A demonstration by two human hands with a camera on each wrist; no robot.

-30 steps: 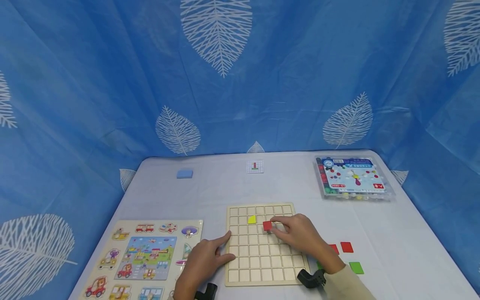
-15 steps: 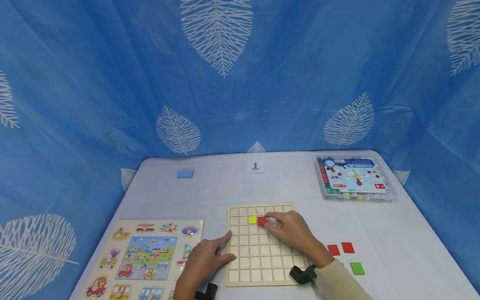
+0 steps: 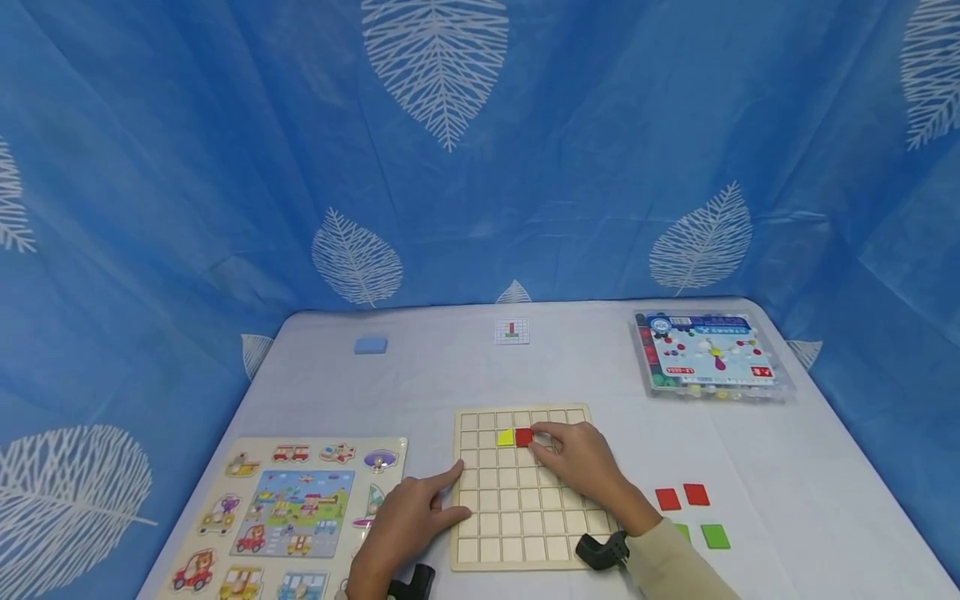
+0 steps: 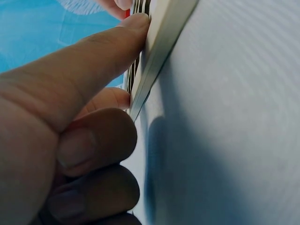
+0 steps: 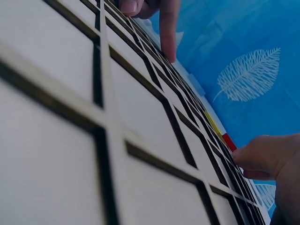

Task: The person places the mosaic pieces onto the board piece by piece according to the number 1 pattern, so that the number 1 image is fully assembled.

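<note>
Right hand (image 3: pixel 583 460), grip narrowed, pinches a red tile (image 3: pixel 522 437) beside a yellow piece (image 3: pixel 505 437); left hand (image 3: pixel 411 515), spread, seemingly steadies the grid board (image 3: pixel 509 523).

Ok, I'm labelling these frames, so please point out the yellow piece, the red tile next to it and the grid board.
Yellow piece (image 3: pixel 506 438): head view, middle of its top face.
Red tile (image 3: pixel 523 437): head view, middle of its top face.
Grid board (image 3: pixel 509 500): head view, on a bare square.

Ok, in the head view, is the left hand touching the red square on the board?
No, the right hand touches the red square, while the left hand rests against the left edge of the board.
</note>
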